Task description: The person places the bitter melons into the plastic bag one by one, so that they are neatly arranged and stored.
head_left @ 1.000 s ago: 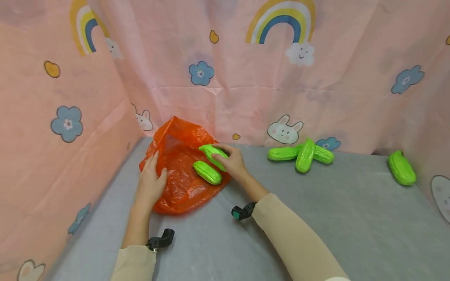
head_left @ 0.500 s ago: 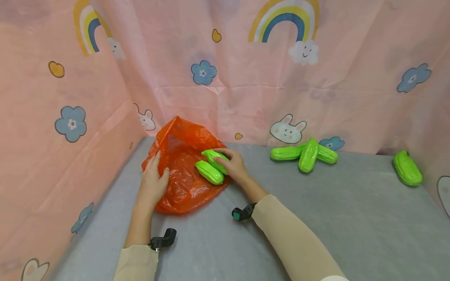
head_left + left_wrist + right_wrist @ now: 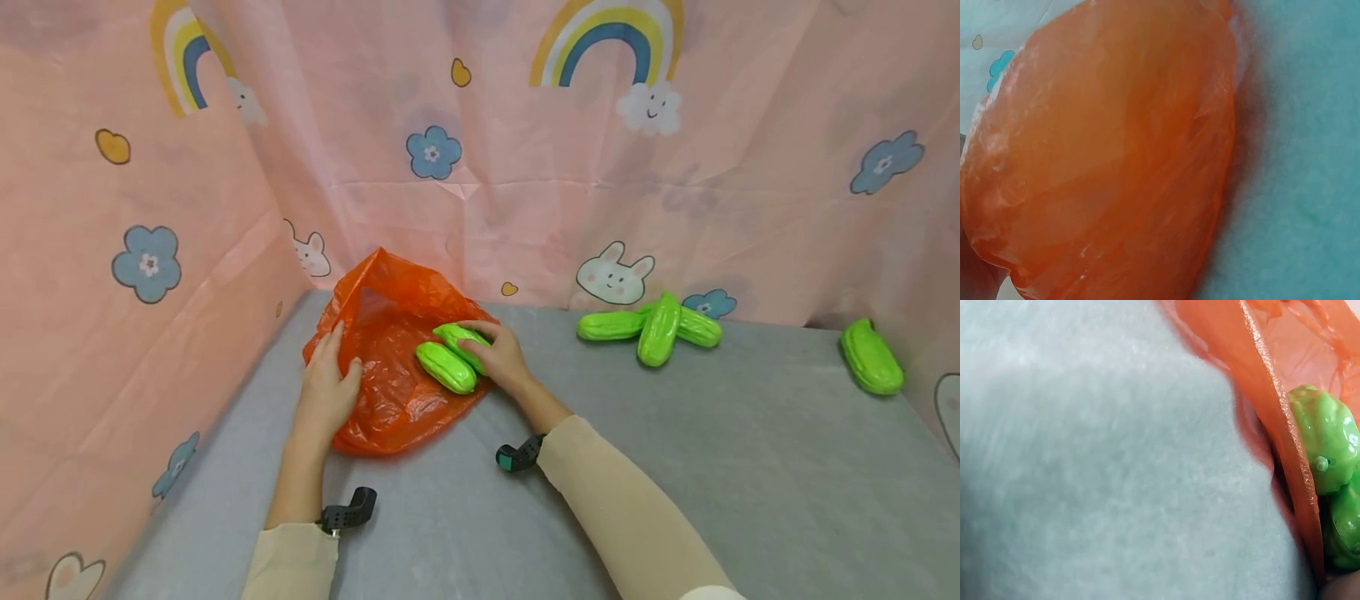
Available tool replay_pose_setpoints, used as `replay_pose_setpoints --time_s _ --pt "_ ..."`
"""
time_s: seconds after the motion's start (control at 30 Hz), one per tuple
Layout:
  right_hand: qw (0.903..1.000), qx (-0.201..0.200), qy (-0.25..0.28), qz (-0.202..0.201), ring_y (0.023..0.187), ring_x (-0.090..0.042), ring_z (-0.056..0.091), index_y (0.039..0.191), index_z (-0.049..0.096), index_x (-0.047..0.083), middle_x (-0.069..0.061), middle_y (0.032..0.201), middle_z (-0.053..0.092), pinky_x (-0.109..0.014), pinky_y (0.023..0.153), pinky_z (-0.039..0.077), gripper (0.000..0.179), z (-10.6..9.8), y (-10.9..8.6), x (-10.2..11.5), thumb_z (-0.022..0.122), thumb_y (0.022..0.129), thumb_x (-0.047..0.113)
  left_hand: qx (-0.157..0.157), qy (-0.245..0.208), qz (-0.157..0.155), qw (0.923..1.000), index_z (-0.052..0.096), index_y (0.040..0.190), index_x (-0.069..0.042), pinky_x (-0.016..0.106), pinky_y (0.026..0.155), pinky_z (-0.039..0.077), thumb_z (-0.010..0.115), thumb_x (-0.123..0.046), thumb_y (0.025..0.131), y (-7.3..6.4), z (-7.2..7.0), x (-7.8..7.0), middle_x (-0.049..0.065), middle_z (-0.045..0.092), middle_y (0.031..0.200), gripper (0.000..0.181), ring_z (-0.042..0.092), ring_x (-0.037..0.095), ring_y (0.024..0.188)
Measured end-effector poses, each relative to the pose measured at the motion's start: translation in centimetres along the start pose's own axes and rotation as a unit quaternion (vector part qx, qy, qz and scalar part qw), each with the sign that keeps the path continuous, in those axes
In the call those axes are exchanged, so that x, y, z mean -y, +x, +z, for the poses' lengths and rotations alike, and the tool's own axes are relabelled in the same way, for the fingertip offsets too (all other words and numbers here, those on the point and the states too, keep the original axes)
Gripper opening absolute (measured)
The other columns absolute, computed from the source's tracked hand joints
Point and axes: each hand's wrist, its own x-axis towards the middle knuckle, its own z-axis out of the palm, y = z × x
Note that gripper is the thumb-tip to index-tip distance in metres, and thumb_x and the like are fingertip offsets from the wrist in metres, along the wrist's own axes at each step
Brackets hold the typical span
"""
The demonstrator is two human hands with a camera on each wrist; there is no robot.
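An orange plastic bag (image 3: 386,425) lies on the grey surface with its mouth spread. Inside it rests a glossy green, ridged, cucumber-shaped toy (image 3: 446,367). My right hand (image 3: 498,358) holds a second green cucumber-shaped toy (image 3: 454,335) right against the first, thumb and fingers on either side of it. At the bag's left rim, my left hand (image 3: 324,387) has fairly straight fingers touching the plastic, thumb apart. Orange plastic (image 3: 1116,156) fills much of the left wrist view. In the right wrist view, the ends of both green toys (image 3: 1325,437) show beyond the bag's edge (image 3: 1272,381).
Several more green toys (image 3: 660,329) lie crossed in a small pile by the back wall. Another green toy (image 3: 872,358) is at the far right. Pink patterned cloth (image 3: 510,167) encloses the back and sides. A black wrist camera (image 3: 520,454) sits on each wrist.
My right hand has lowered the second green toy until it sits beside the first in the bag. My left hand stays at the bag's rim. The head view has shifted slightly.
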Motion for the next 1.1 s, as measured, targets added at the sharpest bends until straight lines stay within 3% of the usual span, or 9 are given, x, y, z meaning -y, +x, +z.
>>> replay_pose_setpoints --time_s 0.6,0.9,1.1 --pt "0.9975 0.024 -0.065 -0.018 0.115 -0.023 0.064 0.125 0.073 0.014 -0.009 0.127 0.071 -0.040 0.102 0.052 0.034 0.3 -0.4 -0.2 0.072 0.091 0.019 0.008 0.005 -0.003 0.9999 0.016 0.164 -0.012 0.064 0.123 0.022 0.047 -0.020 0.103 -0.2 -0.3 -0.2 0.021 0.023 0.167 0.068 0.023 0.044 0.154" --pt "0.9976 0.034 -0.059 -0.008 0.127 -0.028 0.060 0.128 0.072 0.013 -0.011 0.133 0.068 -0.046 0.110 0.047 0.036 -0.8 -0.3 0.2 0.071 0.092 0.020 -0.003 0.004 0.003 1.0000 0.018 0.163 -0.009 0.062 0.124 0.023 0.048 -0.019 0.103 -0.3 0.0 -0.2 0.021 0.026 0.166 0.067 0.025 0.043 0.153" --pt "0.9989 0.046 -0.013 -0.005 0.132 -0.026 0.058 0.129 0.070 0.009 -0.010 0.135 0.068 -0.046 0.111 0.047 0.034 -2.8 -0.2 1.1 0.065 0.098 0.020 -0.004 0.006 0.007 1.0000 0.017 0.163 -0.009 0.062 0.124 0.023 0.048 -0.019 0.104 -0.2 -0.2 -0.2 0.021 0.025 0.166 0.068 0.025 0.043 0.153"
